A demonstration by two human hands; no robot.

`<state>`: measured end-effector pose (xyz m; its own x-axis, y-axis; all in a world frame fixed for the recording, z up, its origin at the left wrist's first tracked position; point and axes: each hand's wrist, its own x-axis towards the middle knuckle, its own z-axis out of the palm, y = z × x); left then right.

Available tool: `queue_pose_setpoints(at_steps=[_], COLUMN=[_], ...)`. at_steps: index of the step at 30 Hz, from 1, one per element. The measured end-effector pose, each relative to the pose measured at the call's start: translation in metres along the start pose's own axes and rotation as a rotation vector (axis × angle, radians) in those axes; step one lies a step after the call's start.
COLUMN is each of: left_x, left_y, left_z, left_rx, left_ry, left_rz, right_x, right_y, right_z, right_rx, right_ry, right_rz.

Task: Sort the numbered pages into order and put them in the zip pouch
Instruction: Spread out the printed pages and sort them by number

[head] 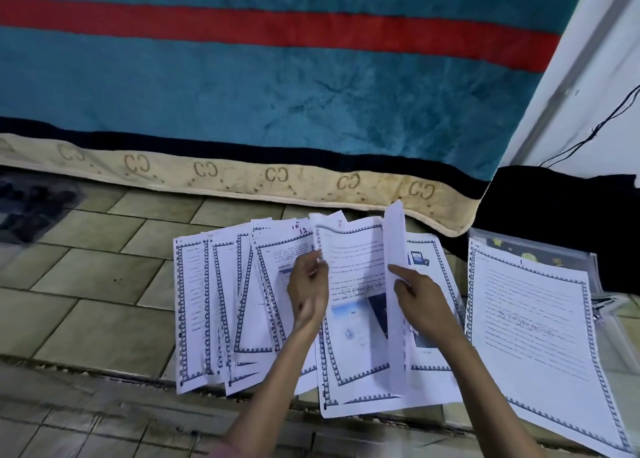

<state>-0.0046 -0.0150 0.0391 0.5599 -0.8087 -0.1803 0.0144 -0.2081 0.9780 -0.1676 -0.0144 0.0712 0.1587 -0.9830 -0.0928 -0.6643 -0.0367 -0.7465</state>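
Sorting is in hand: the left hand [309, 286] pinches a sheet edge in the fanned pages [242, 301] on the floor, and the right hand [420, 300] holds one page [396, 284] upright. Next, read its number and place it. The zip pouch [533, 251] lies far right under a separate page [533, 319].

Both bare forearms reach in from the near edge and angle toward each other. The left hand [308, 286] is raised, back toward the camera, its fingers [313, 261] curled together at the far end in a pinch. The right hand [420, 296] lies just to its right, palm down, index finger stretched out toward the far left and the other fingers folded under.
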Motion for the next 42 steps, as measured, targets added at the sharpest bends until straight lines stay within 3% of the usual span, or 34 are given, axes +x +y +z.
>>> queue_pose_setpoints(at_steps=[2, 7, 9, 12, 14, 19, 22, 26, 28, 31, 36, 39, 42], left_x=[-0.012, -0.028, -0.026, -0.011, -0.003, 0.009, 0.007, 0.005, -0.001, -0.003, 0.009, 0.015, 0.018], left_y=[0.008, 0.036, 0.031, 0.012, 0.003, -0.007, 0.003, 0.018, 0.023, 0.025, 0.003, -0.005, -0.007], left_z=[0.008, 0.03, 0.029, 0.018, 0.009, 0.001, 0.001, 0.007, 0.009, 0.004, -0.032, -0.047, -0.054], left_rx=[-0.122, -0.477, -0.434, -0.054, 0.131, -0.003, -0.192, -0.397, -0.461, -0.397, 0.202, 0.249, 0.133], left_ry=[-0.145, -0.493, -0.473, -0.124, -0.007, -0.156, -0.268, -0.461, -0.52, -0.433, 0.049, 0.046, 0.038], left_rz=[0.014, -0.268, -0.24, -0.076, -0.107, -0.414, -0.456, -0.521, -0.535, -0.473, -0.244, -0.352, -0.369], right_x=[-0.003, -0.002, -0.001, 0.0, 0.0, -0.007, -0.006, -0.006, -0.008, -0.002, 0.001, 0.005, 0.011], right_y=[-0.004, -0.004, 0.001, 0.01, 0.014, 0.006, 0.006, -0.005, -0.015, -0.013, -0.009, -0.006, -0.005], right_z=[-0.003, -0.001, -0.005, -0.015, -0.021, -0.026, -0.02, -0.005, 0.007, 0.02, 0.025, 0.029, 0.033], right_rx=[0.05, -0.029, -0.053, -0.028, -0.048, -0.012, -0.035, 0.118, 0.083, -0.03, -0.037, -0.085, -0.2], right_ry=[-0.033, 0.071, 0.152, 0.19, 0.202, 0.219, 0.161, -0.003, -0.021, 0.0, -0.036, -0.027, -0.051], right_rz=[0.019, 0.058, 0.07, 0.047, 0.042, -0.094, -0.116, 0.044, -0.004, -0.078, -0.046, -0.098, -0.101])
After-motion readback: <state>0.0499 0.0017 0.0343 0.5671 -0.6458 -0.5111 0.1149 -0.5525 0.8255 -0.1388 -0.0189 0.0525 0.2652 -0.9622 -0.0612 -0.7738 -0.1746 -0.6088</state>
